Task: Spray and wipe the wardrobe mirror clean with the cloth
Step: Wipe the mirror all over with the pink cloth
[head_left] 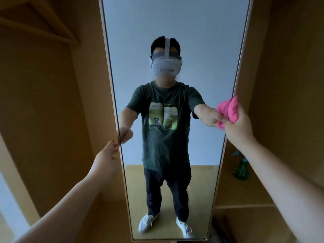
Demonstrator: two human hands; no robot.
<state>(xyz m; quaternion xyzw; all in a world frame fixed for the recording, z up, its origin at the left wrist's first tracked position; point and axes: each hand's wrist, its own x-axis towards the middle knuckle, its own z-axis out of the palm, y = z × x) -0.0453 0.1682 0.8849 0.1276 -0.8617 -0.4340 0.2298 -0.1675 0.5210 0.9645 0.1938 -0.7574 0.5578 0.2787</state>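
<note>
Pink cloth (231,109) is bunched in our right hand (240,127), grip closed around it, pressed at the right edge of the mirror (168,23), about mid-height. Cloth overlaps the frame line there, so part of it is on glass and part on the pale frame; can't tell exactly how much. Left hand (107,158) is at the mirror's left edge, lower down, fingers loosely open and holding nothing, tips touching or just beside the frame; can't tell which. Mirror is a tall panel w/ wooden wardrobe (43,102) walls on both sides. Green spray bottle (241,171) stands on a shelf (245,206) to the right of the mirror, below our right forearm, partly hidden by it.

Judgement: we're in the wipe step, working the right margin; most of the glass looks fairly even, no obvious droplets visible, but res. is too soft to be sure.

Risks from here:
- Cloth is wadded, not flat, so contact patch is small; strokes could leave streaks or skip strips.
- Riding the edge means the cloth may snag on the frame lip or wipe wood instead of glass.
- Right forearm passes just above the bottle; a downward stroke could knock it off the shelf.
- Left fingertips near the glass could leave fresh prints.
- Pushing hard on one side may swing the panel if it's a door.
</note>
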